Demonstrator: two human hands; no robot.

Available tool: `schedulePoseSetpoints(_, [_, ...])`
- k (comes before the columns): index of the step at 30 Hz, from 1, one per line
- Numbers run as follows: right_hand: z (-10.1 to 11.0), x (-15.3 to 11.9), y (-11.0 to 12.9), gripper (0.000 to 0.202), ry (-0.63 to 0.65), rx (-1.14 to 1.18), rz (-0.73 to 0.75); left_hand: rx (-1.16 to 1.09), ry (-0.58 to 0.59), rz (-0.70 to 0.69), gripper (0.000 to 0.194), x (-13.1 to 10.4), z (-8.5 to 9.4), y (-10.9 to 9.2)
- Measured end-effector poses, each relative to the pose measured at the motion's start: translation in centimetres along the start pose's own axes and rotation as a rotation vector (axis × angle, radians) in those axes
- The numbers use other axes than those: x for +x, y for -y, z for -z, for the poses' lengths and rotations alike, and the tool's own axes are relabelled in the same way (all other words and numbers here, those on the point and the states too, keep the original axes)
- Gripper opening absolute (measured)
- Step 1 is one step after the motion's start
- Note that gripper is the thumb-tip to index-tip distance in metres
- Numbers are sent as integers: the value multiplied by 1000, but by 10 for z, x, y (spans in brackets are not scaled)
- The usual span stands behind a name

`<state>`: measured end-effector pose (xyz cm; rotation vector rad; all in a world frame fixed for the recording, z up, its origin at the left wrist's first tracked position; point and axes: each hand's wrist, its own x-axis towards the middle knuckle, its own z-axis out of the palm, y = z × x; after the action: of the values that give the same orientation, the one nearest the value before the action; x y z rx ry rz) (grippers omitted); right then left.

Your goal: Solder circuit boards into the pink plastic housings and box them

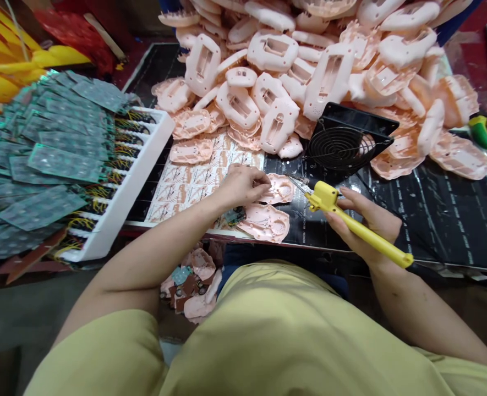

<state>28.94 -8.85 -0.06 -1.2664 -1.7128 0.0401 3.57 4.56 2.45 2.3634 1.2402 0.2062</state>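
Note:
In my right hand (369, 223) is a yellow soldering iron (361, 228), its thin metal tip pointing left at the upper of two pink plastic shell halves. My left hand (245, 186) is closed, fingertips pinched at the left edge of that upper shell half (281, 188); whatever lies between them is too small to make out. Just below, a second shell half (264, 223) lies with its hollow side up near the table's front edge. A small green circuit board (234, 216) shows beside it, partly under my left wrist.
At left, a white foam tray (144, 165) bears stacked green circuit boards (67, 159) with yellow wires. A large heap of pink shells (274, 52) fills the back. A black fan (342, 137) stands behind the iron. Green-yellow pliers (482, 131) lie far right; more parts (193, 283) sit below the table.

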Motion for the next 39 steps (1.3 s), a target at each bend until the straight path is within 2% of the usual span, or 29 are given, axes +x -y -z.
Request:
schedulePoseSetpoints(7, [5,3,-3,49,28,-22,64,169,-35,-18,14,1,-7,-4])
schedulePoseSetpoints(14, [4,2,-4,49,36,-57,97,153,-129,-8,11,1,-14,-3])
schedulePoseSetpoints(19, [5,5,-7,48,59,-16,113,325,-152,-71,16,-3,-11,-8])
schedulePoseSetpoints(26, [-1,13,-17,19,88,115,131,352,-111,-61,20,-2,-9,-12])
schedulePoseSetpoints(34, [-7,22,-26,14,134,212,107,322,-86,-41,20,0,-11,-8])
schedulePoseSetpoints(39, [-3,30,-30,13,272,225,114,332,-75,-55,23,1,-11,-9])
